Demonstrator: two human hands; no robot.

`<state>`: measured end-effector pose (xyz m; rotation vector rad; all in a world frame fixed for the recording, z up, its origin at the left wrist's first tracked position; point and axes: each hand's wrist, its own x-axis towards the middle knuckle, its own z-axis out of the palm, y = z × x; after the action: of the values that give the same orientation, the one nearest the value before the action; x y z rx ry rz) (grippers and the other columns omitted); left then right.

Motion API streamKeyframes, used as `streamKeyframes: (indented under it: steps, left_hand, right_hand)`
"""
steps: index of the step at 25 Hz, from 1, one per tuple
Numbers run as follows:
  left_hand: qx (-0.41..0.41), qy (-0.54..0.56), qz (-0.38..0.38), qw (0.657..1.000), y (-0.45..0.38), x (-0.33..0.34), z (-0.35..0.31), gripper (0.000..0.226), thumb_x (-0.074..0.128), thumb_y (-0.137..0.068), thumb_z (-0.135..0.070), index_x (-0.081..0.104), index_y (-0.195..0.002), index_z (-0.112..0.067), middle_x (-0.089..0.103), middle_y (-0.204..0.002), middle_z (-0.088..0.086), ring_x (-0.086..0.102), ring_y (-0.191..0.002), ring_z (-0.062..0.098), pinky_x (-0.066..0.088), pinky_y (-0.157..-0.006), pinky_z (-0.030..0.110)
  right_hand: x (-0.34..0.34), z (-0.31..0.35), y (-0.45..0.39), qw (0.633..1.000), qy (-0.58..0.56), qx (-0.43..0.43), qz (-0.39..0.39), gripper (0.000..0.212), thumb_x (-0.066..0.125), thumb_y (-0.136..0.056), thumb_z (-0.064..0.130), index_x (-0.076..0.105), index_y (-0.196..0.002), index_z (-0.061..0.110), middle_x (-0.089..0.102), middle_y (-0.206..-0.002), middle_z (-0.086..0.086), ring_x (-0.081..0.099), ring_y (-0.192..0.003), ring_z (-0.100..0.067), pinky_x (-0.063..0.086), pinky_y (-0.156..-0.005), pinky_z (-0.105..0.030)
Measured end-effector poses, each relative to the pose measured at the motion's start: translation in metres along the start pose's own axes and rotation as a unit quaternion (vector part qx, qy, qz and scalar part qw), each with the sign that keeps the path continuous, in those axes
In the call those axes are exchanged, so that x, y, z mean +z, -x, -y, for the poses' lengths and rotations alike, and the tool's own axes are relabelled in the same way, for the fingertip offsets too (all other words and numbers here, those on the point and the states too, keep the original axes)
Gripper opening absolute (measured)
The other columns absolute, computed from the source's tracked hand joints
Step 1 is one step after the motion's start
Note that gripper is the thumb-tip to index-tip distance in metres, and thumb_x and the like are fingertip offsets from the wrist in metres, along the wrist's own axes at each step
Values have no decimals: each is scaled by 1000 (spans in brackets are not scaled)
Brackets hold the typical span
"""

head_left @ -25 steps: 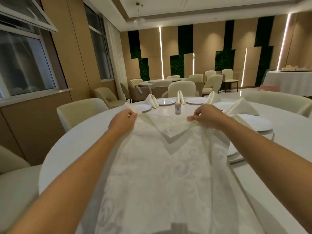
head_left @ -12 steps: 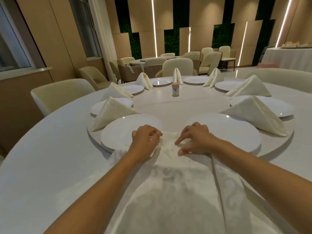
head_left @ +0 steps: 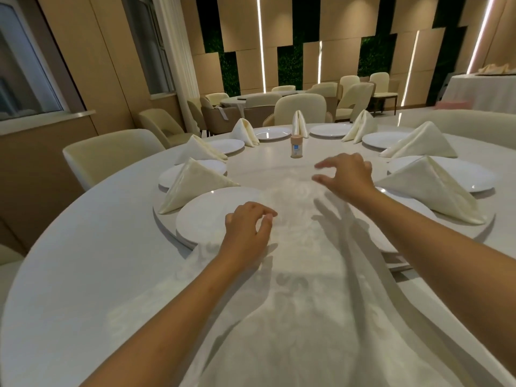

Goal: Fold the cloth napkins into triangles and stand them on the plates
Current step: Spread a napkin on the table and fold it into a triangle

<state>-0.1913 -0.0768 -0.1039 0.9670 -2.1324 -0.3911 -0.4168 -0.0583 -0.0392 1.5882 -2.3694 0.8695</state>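
Damask cloth, soft and limp, lay flat from frame bottom to centre.
White patterned napkin point(head_left: 293, 275) would crease easily; best pinched at far corners. Left hand point(head_left: 245, 227) loosely curled on it, right hand point(head_left: 346, 174) spread, hovering beyond.

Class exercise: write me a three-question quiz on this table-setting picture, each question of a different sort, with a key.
1. True or false: the small bottle lies on its side.
2. Which hand is farther from the camera? A. left hand B. right hand
3. Fill in: the flat napkin is spread over the table's edge between the ____ of the person.

Key
1. False; it stands upright near the middle of the table.
2. B
3. arms
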Motion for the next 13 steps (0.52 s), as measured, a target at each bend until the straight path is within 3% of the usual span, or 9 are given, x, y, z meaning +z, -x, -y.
streamKeyframes:
  steps: [3, 5, 9, 11, 13]
  left_hand:
    - [0, 0, 45, 999, 14, -2, -10, 24, 43, -100, -21, 66, -104, -23, 59, -113, -8, 47, -113, 8, 17, -88, 21]
    - [-14, 8, 72, 997, 29, -2, -22, 24, 42, -101, -22, 66, -105, -23, 59, -116, -7, 47, -115, 9, 20, -95, 24]
    - [-74, 22, 131, 988, 78, -8, -48, 28, 38, -101, -24, 64, -111, -22, 58, -120, -4, 49, -118, 13, 30, -107, 36]
    - [-91, -3, 156, 984, 112, -13, -58, 29, 37, -101, -27, 63, -112, -21, 56, -120, -3, 48, -119, 15, 32, -105, 35]
    - [-96, -60, 187, 976, 147, -19, -67, 34, 32, -102, -32, 57, -122, -19, 52, -129, 0, 41, -128, 20, 29, -107, 34]
  right_hand:
    - [-9, 5, 35, 996, -2, -59, 70, 25, 63, -88, 42, 70, -108, 29, 59, -126, -1, 40, -121, -24, 27, -93, -36]
    - [-18, 2, 65, 991, -34, -86, 100, 19, 65, -87, 39, 72, -101, 29, 62, -115, 2, 44, -117, -23, 27, -89, -33]
    - [-45, -6, 147, 975, -116, -91, 168, 10, 70, -83, 35, 72, -92, 30, 61, -93, 11, 53, -81, -4, 34, -72, -18]
    - [-51, -10, 193, 967, -117, -74, 213, 15, 70, -81, 43, 69, -93, 34, 61, -96, 13, 52, -74, 1, 40, -71, -19]
    - [-51, -14, 236, 963, -99, -60, 243, 29, 67, -78, 54, 65, -101, 36, 57, -102, 15, 52, -85, 0, 43, -79, -20]
